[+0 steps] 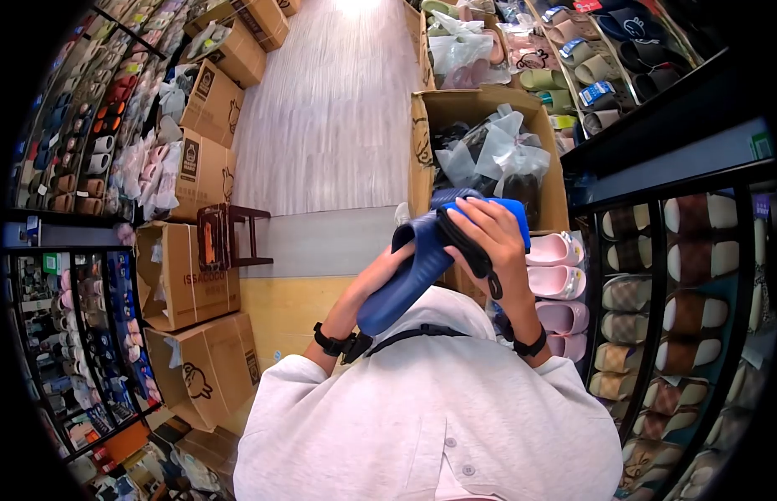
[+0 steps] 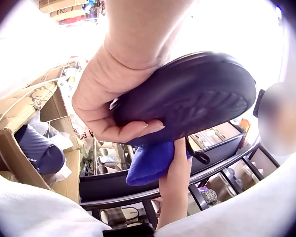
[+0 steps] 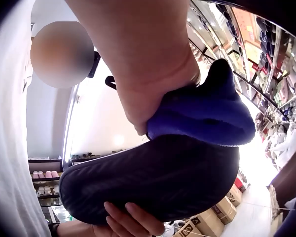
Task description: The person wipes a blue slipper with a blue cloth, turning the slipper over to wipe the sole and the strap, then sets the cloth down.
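Observation:
My left hand [image 1: 396, 265] grips a navy slide slipper [image 1: 397, 294] by its side, with fingertips bent against its sole in the left wrist view. The slipper is held tilted in front of my chest. My right hand [image 1: 498, 242] holds a bright blue plush cleaning pad [image 3: 202, 118] with a black back and a hanging black loop [image 1: 495, 286]. Its fingers lie over the black back. In the right wrist view the plush side is right at the slipper's edge. The right palm is hidden.
An open carton [image 1: 555, 179] of bagged dark slippers stands ahead on the right. Pink clogs [image 1: 557, 282] sit beside it. Shelves of slippers [image 1: 696, 311] line both sides. More cartons [image 1: 206, 280] and a dark wooden stool [image 1: 250, 236] are at the left.

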A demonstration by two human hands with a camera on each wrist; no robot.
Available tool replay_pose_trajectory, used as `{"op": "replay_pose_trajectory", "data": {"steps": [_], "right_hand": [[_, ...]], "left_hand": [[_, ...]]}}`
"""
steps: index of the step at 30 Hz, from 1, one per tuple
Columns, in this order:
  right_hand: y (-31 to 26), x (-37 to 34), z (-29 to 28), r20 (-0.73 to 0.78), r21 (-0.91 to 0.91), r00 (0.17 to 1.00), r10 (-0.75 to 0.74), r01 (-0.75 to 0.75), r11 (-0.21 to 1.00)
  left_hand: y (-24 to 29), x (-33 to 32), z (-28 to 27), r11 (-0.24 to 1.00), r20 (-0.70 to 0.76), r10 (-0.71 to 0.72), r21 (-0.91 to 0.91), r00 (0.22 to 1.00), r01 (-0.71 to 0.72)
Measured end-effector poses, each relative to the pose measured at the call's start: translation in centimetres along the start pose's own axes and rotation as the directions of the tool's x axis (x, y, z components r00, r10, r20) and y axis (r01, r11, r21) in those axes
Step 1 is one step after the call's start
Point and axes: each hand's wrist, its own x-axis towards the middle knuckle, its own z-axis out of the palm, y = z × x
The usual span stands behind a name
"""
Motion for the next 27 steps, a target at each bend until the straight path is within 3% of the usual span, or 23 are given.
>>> {"op": "replay_pose_trajectory", "data": {"steps": [2,8,9,11,21,23,27], "right_hand": [[-0.4,-0.2,0.2,-0.003,0.010,1.000,0.002,-0.002,1.000],[-0.6,-0.7,0.6,-0.016,0.024,1.000,0.011,-0.010,1.000],[-0.6,-0.7,0.6,-0.016,0.025,1.000,0.016,-0.015,1.000],[-0.5,-0.7,0.5,-0.017,0.026,1.000,0.022,-0.021,0.999],[-0.4,-0.8,-0.1,-0.047,0.062,0.996,0.080,-0.077,0.995],[-0.3,-0.7,-0.1,-0.057,0.066,0.994,0.095,-0.092,0.994],[-0.1,-0.6,-0.1,-0.070,0.069,0.989,0.130,-0.126,0.990]], "left_hand": [[-0.1,0.2,0.2,0.986,-0.014,0.133,0.104,0.991,-0.131],[-0.5,0.9,0.0,0.955,-0.077,0.228,0.213,0.971,-0.208],[0.0,0.7,0.0,0.955,-0.077,0.229,0.213,0.970,-0.208],[1.1,-0.1,0.2,0.997,-0.005,0.078,0.016,0.997,-0.078],[1.2,-1.4,0.5,0.974,-0.087,0.132,0.195,0.987,-0.113],[0.9,-1.3,0.1,0.966,0.026,0.169,0.193,0.985,-0.170],[0.8,-1.5,0.6,0.967,0.036,0.204,0.150,0.978,-0.207]]}}
